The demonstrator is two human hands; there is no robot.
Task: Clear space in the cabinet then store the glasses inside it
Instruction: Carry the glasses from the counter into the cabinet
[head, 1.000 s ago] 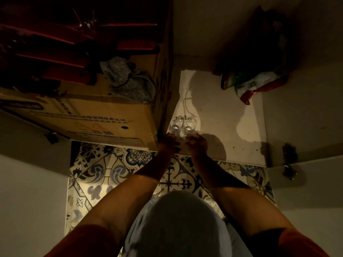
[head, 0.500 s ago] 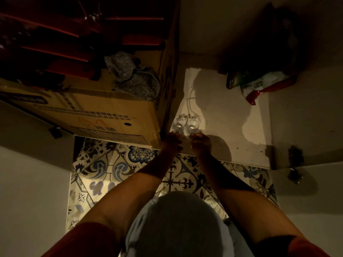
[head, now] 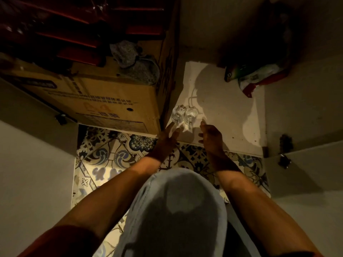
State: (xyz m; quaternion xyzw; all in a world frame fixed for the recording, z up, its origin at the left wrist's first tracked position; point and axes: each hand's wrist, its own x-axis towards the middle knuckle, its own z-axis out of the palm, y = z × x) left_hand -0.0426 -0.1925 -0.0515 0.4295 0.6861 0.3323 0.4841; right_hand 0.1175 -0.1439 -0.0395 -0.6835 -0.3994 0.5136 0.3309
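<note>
Two glasses stood touching on our cabinet floor; both hands, left and right, were open, best withdrawn gently.

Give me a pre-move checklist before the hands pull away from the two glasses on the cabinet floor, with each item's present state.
1. Both glasses stand on the cabinet floor, side by side: ok.
2. Left hand open, fingers at the left glass's base; contact: cannot tell.
3. Right hand open and apart from the right glass: ok.
4. Room beside the cardboard box: the left glass sits close against it; touching: cannot tell.
5. Bare floor to the right, up to the plastic bag: ok.
6. Glasses set well back from the cabinet's front edge: not ok, they stand near it.
</note>
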